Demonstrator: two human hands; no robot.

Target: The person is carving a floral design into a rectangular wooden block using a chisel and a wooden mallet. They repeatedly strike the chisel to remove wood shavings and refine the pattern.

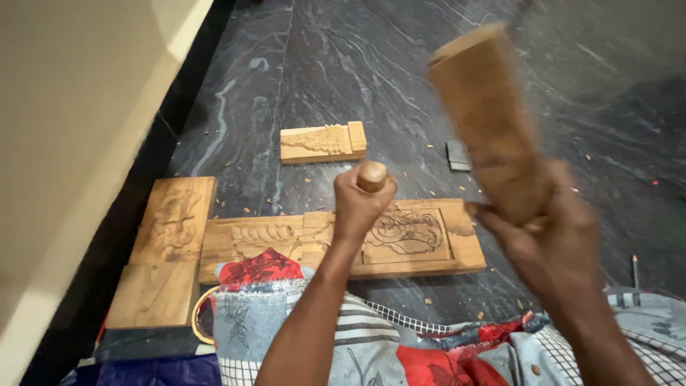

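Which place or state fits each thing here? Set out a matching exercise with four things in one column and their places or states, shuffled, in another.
Things:
1. wooden mallet
2. chisel handle
3. small carved block
4. long carved panel

Places or states:
A. lies alone on the dark floor, farther from the person
B. gripped in the left hand
C. raised and blurred in the right hand
D. lies under the left hand, by the patterned cloth

Pairs: 1-C, 2-B, 3-A, 4-D

Woodcarving workplace, carved panels (341,243), stone floor (343,64)
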